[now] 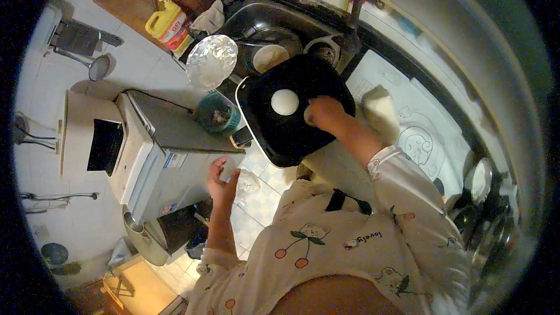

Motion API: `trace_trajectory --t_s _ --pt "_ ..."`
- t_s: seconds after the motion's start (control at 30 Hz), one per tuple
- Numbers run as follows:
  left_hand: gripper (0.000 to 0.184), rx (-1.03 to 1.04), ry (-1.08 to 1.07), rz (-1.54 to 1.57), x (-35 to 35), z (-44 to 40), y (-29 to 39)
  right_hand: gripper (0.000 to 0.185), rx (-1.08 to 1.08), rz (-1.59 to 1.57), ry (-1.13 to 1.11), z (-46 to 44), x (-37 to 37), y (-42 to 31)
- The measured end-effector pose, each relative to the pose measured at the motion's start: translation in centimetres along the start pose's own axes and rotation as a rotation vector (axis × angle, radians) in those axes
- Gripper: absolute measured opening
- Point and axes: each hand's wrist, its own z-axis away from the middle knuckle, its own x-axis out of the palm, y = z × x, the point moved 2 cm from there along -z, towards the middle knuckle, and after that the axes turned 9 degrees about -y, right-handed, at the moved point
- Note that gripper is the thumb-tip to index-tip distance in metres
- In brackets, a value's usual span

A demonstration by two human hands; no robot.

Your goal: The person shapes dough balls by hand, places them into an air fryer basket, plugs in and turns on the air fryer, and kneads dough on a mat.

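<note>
A black square pan (274,134) with a pale rim and a short handle is in the middle of the view. One smooth, white, round dough ball (284,102) rests on its dark surface. My right hand (324,112) reaches into the pan, right of the ball, with its fingers closed. A pale piece of dough (308,116) shows at the fingertips, mostly covered by the hand. Lower left, my left hand (220,179) hangs below the pan's handle, fingers apart and holding nothing.
Behind the pan is a dark sink (262,14) with a pale bowl (270,57). A foil-covered round dish (212,61) and yellow bottle (168,23) stand left of it. A teal basket (217,114) is beside the white cabinet (192,169). A patterned white mat (420,134) lies right.
</note>
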Motion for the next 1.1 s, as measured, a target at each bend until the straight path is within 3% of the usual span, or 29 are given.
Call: trace_trajectory --t_s 0.1,0.27,0.37,0.57,0.67,0.73,0.9,0.97,1.1 --pt "0.043 -0.038 0.011 0.001 0.5 2.1 -1.6 0.043 -0.001 0.027 0.024 -1.0 0.0 -0.3" --pt "0.043 -0.146 0.064 0.163 1.2 2.9 -2.5 0.053 -0.038 -0.233 0.24 -6.1 1.6 -1.6" --pt "0.043 -0.115 0.029 0.162 1.8 3.1 -2.7 0.062 0.081 -0.183 0.093 -7.0 1.1 -2.9" --pt "0.043 -0.143 0.015 0.226 2.9 3.6 -2.3 0.073 -0.153 -0.371 0.221 -6.5 2.7 -3.5" --pt "0.042 -0.124 0.022 0.28 3.5 3.4 -2.3 0.072 -0.127 -0.592 0.09 -8.1 4.9 -2.6" --pt "0.042 -0.108 0.016 0.287 3.7 3.2 -2.1 0.068 -0.055 -0.619 0.164 -7.4 3.8 -2.5" --pt "0.038 -0.086 0.008 0.278 3.8 2.5 -1.9 0.057 0.016 -0.709 0.067 -10.9 5.7 1.1" --pt "0.036 -0.086 0.027 0.289 3.7 2.4 -1.5 0.054 0.02 -0.601 0.062 -9.3 3.5 0.7" --pt "0.03 0.084 0.136 0.094 2.4 1.6 0.8 0.047 -0.115 -0.849 0.058 -5.2 0.9 0.5"
